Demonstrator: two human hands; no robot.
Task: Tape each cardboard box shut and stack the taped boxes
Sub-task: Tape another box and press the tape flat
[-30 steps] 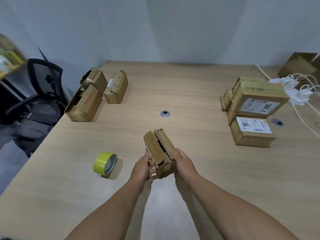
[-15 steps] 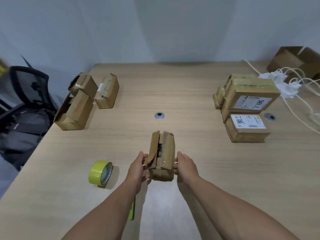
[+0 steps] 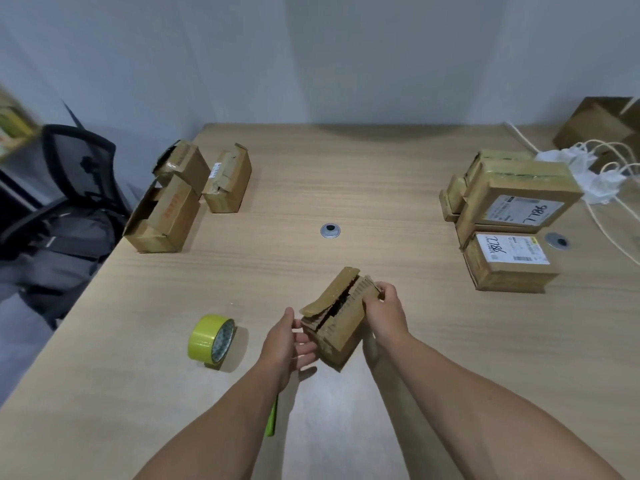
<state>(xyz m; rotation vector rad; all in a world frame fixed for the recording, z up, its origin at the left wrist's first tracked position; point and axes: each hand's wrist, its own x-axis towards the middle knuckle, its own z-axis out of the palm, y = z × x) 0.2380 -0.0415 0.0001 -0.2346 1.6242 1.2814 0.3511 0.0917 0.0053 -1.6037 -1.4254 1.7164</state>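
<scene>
Cardboard box (image 3: 343,329) gripped between the fingers (image 3: 305,347)

Held box (image 3: 341,329) interior unseen; green stick (image 3: 271,421) mostly hidden.

small box (image 3: 337,327) swung rightward, right hand (image 3: 386,313) seemingly farther up

Cardboard boxes: 1 held box (image 3: 341,332) is counted at centre. 3 untaped ones are seen at left: front-left box (image 3: 162,220), back-left box (image 3: 183,164), labelled box (image 3: 227,181). Approx. 4 taped boxes (image 3: 512,192) are stacked at right; exact no. can't be told. Also counted: 1 tape roll (image 3: 211,337), 2 grommets, i.e. centre grommet (image 3: 330,231) and right grommet (image 3: 557,241), 1 green stick (image 3: 272,419), 1 chair (image 3: 74,161), and 2 hands: left hand (image 3: 282,344), right hand (image 3: 388,315).
</scene>
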